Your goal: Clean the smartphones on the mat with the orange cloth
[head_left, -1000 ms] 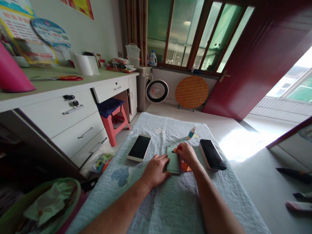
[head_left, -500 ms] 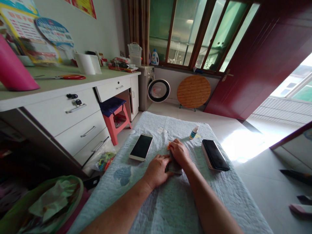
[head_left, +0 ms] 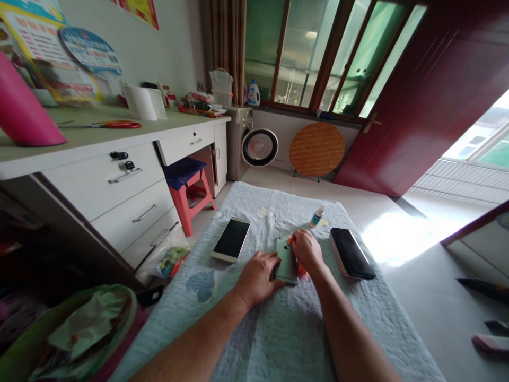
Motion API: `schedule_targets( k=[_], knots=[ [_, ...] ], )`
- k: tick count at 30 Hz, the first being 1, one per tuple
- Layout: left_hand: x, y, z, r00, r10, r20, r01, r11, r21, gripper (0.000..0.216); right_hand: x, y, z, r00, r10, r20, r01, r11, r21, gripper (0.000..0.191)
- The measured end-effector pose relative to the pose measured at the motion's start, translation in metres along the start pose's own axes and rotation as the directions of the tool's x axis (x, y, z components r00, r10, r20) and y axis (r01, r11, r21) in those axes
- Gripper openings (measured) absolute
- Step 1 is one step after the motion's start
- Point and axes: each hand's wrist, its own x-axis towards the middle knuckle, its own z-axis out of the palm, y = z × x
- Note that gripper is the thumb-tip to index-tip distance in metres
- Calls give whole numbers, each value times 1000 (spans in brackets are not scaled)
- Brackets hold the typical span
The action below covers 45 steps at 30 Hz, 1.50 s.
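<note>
A grey phone [head_left: 284, 264] lies back side up on the light blue quilted cloth [head_left: 262, 329], its apple logo showing. My left hand [head_left: 257, 277] grips its left side, thumb at the bottom edge and fingers along the side. At the upper right edge of the phone is my right hand [head_left: 307, 248], fingers closed on an orange cloth [head_left: 302, 271] that is mostly hidden beneath the hand. To the left rests a white-framed phone [head_left: 231, 240] with a dark screen. A small spray bottle [head_left: 317, 217] stands beyond my right hand. Farther right sits a black phone [head_left: 353, 253] on top of a pinkish item.
Left of the covered table stand a white desk [head_left: 95, 185] with drawers, a pink stool [head_left: 190, 196] and a bin [head_left: 127, 318] with crumpled paper. A washing machine [head_left: 238, 138] with its door open and a round wooden tabletop [head_left: 317, 150] are farther back.
My right hand has moved right, from over the phone to its upper right edge, uncovering the phone's back and more of the orange cloth. My left hand stays on the phone.
</note>
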Motion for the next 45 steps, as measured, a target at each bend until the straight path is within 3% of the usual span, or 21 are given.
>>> schedule_targets(
  k=[8,13,19,25,27,31,34,36,40,42,45],
  knots=[
    [0,2,0,1000,-23,7,24,999,-25,44,3,-19,15,976,-213,-39,216,973,76,28],
    [-1,2,0,1000,-9,-18,9,1000,-14,46,3,-20,14,958,-285,-22,285,948,142,30],
    [-1,1,-2,1000,20,-21,-21,999,-30,48,-1,-9,-1,903,-408,131,358,886,293,15],
    [-2,0,-2,1000,11,-18,-12,1000,-14,39,-2,5,-5,848,-397,350,237,876,421,9],
    [-1,-1,0,1000,4,-18,-4,1000,-1,39,1,7,-1,889,-363,280,242,890,387,9],
    [-1,-3,3,1000,-3,-30,4,999,33,36,6,9,7,980,-197,27,188,962,199,11],
    [-1,-1,3,999,4,-32,-2,999,50,34,9,9,11,994,-88,-71,96,988,121,14],
    [-1,0,2,1000,-1,-25,2,999,55,34,9,8,12,994,-79,-72,87,989,118,15],
    [-1,2,-1,1000,-14,2,14,999,47,36,5,3,5,973,-226,51,211,955,206,9],
    [-2,2,-3,1000,-10,12,9,999,34,39,2,3,0,931,-312,191,247,922,298,6],
    [-2,2,-4,1000,10,15,-10,1000,19,42,-1,4,-5,850,-366,379,192,885,424,8]
  ],
)
